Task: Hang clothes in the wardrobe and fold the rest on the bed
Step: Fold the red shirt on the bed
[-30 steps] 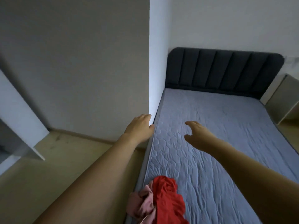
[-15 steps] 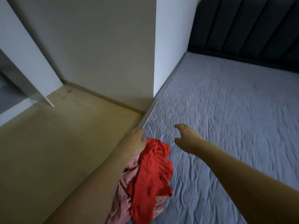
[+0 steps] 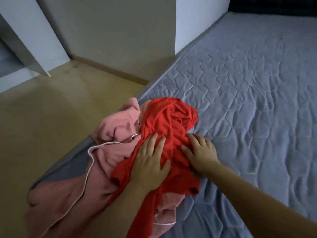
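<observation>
both hands flat on the red garment at the bed's edge

lying crumpled at the near left edge of the bed (image 3: 248,86), a red garment (image 3: 164,121) sits on top of a pink garment (image 3: 113,124) with thin white piping. the pink one spreads wider, and part of it spills over the side of the bed toward the floor (image 3: 51,117), covering some of the dark grey bed frame (image 3: 75,164). the red one runs in a bunched band from the far end of the pile down to the bottom of the view, with a folded sleeve end or hem near its right side.

the bed has a quilted grey-blue mattress cover, lightly wrinkled, and the rest of it to the right is bare fabric. a wall corner (image 3: 175,31) stands just beyond the pile, meeting the mattress edge. at the far left a pale wardrobe panel (image 3: 34,35) stands on the floor, well apart from the clothes; its inside is mostly out of view.

the left hand (image 3: 151,162) rests palm down on the red garment, fingers straight and slightly spread, pointing away from the person, gripping nothing. the right hand (image 3: 200,152) lies just beside it, also on the red cloth at its right edge, fingers extended and a little bent at the tips; whether they pinch any fabric cannot be told. both forearms reach in from the lower part of the view, the right one crossing over the mattress.
</observation>
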Tool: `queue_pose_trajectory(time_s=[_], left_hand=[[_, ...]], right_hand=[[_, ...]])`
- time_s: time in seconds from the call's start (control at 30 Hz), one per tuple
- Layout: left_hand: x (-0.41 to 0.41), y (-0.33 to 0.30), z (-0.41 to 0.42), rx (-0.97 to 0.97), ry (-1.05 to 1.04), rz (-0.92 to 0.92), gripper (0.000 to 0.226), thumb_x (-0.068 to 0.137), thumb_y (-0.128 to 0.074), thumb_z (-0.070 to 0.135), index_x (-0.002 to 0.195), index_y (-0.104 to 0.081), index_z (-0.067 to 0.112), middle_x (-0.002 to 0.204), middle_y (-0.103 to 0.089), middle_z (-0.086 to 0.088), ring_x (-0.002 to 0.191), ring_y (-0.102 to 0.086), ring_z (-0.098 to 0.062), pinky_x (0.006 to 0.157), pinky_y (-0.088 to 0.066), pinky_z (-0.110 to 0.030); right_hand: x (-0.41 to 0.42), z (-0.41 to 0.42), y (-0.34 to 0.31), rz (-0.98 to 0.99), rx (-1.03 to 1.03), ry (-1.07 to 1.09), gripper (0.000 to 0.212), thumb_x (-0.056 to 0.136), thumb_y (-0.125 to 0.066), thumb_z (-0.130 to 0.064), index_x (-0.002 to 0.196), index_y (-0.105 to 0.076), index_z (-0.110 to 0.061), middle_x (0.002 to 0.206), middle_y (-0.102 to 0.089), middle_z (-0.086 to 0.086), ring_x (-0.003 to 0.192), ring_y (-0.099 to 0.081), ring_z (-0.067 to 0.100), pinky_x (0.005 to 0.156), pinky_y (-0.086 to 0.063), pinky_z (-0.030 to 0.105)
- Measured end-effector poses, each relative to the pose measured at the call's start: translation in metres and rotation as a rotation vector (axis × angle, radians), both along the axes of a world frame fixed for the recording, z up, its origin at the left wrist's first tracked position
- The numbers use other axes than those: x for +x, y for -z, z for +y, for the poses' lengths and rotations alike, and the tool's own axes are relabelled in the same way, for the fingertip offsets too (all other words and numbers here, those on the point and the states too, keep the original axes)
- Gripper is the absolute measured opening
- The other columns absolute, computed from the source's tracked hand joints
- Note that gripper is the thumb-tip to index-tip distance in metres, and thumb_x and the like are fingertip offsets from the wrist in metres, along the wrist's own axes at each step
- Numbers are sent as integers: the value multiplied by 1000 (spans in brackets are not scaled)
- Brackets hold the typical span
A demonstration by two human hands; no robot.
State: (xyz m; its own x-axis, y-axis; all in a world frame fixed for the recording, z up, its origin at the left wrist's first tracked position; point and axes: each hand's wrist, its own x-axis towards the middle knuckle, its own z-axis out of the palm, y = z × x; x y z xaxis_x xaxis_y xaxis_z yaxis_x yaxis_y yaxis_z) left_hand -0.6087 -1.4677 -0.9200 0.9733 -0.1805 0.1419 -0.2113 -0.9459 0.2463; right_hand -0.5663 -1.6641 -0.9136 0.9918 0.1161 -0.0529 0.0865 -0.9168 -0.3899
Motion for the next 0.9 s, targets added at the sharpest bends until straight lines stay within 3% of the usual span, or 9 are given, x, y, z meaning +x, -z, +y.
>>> queue_pose_trajectory(time_s=[0.1, 0.17, 0.4, 0.47, 0.57, 0.67, 0.73, 0.83, 0.9], left_hand=[[7, 14, 2, -52, 16, -101, 76, 83, -37, 53, 152, -21, 28, 160, -12, -1, 147, -12, -19, 120, -12, -36], [9, 18, 3, -52, 15, -123, 75, 83, -37, 53, 152, -22, 27, 160, -13, -1, 146, -12, -19, 120, -11, -36], [0, 12, 3, -74, -7, -159, 72, 84, -47, 43, 150, -30, 22, 157, -23, -7, 144, -21, -26, 119, -15, -38], [-8, 3, 3, -61, -70, -246, 70, 82, -47, 41, 147, -38, 16, 150, -35, -13, 138, -33, -32, 117, -23, -42], [-22, -8, 6, -23, -139, -356, 73, 81, -44, 52, 142, -45, 12, 140, -46, -17, 128, -43, -36, 112, -29, -51], [-43, -16, -1, 73, -102, -90, 99, 71, -29, 81, 150, -25, 22, 152, -27, -10, 141, -24, -31, 113, -13, -59], [-57, -23, -12, 174, -50, 44, 105, 64, -33, 83, 151, -14, 26, 154, -19, -3, 143, -17, -28, 113, -11, -59], [-69, -45, -30, 218, -17, -49, 58, 76, -51, 44, 129, -43, 21, 127, -51, -6, 117, -51, -32, 94, -41, -44], [-70, -64, -48, -3, -66, -99, 20, 82, -48, 22, 101, -53, 17, 102, -63, -13, 97, -59, -38, 74, -44, -42]], right_hand=[[-7, 4, 33, -356, 15, 69, 45, 93, -37, -54, 124, -52, -24, 124, -53, 2, 115, -46, 28, 99, -32, 45], [-4, 4, 40, -441, 46, 89, 42, 92, -35, -53, 115, -53, -22, 116, -55, 1, 109, -48, 27, 95, -34, 44], [-5, 4, 31, -295, 204, 147, 28, 91, -56, -39, 102, -56, -14, 102, -58, 3, 102, -50, 28, 92, -33, 41], [-7, 2, 12, -186, 380, 190, 24, 88, -62, -37, 92, -58, -14, 91, -61, 6, 90, -55, 28, 83, -42, 39], [-17, -5, -25, -123, 664, 275, 22, 85, -68, -32, 74, -56, -17, 70, -58, 0, 64, -54, 13, 59, -44, 21], [-33, -25, -61, -13, 1004, 366, 10, 86, -68, -22, 83, -63, -13, 76, -63, 4, 63, -57, 12, 57, -50, 23], [-49, -45, -81, 57, 1207, 429, 12, 86, -66, -14, 95, -64, -6, 76, -64, 8, 56, -60, 15, 46, -51, 24], [-80, -86, -112, -12, 1342, 521, 14, 84, -65, -10, 98, -63, -8, 73, -61, 10, 46, -57, 15, 41, -45, 24], [-99, -119, -131, -82, 1420, 594, 17, 84, -65, -11, 100, -61, -12, 83, -60, 13, 59, -58, 21, 61, -51, 39]])
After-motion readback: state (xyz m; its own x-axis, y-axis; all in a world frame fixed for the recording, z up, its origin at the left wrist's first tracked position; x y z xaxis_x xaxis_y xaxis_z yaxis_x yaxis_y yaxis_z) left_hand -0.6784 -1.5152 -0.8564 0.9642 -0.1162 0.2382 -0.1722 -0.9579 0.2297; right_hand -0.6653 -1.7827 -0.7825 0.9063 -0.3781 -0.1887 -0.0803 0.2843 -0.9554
